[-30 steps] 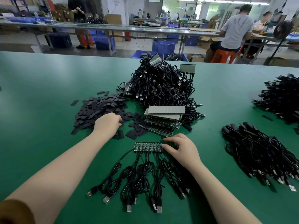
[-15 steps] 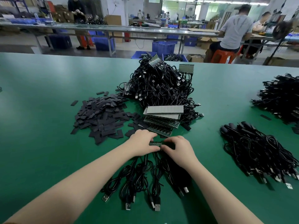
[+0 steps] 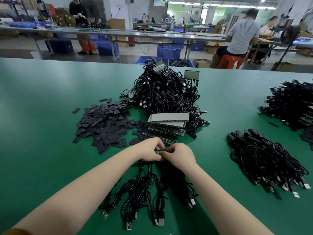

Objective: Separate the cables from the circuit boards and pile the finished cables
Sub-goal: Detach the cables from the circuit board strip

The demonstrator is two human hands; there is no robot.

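Both hands are bunched up together on the green tabletop (image 3: 42,133), left hand (image 3: 149,150) and right hand (image 3: 180,155) each pinching a narrow circuit board strip (image 3: 160,150) between them. Its black USB cables (image 3: 144,192) trail back toward the person, plugs lying flat. Just past the hands sits a stack of boards (image 3: 167,126), with a big tangled heap of cables (image 3: 164,92) behind it. The finished cables (image 3: 264,158) are piled off to the right.

two hands (image 3: 149,150) (image 3: 180,156), one circuit board strip (image 3: 160,151), four cable piles (image 3: 166,92) (image 3: 265,158) (image 3: 291,102) (image 3: 147,192), three background people (image 3: 241,33)
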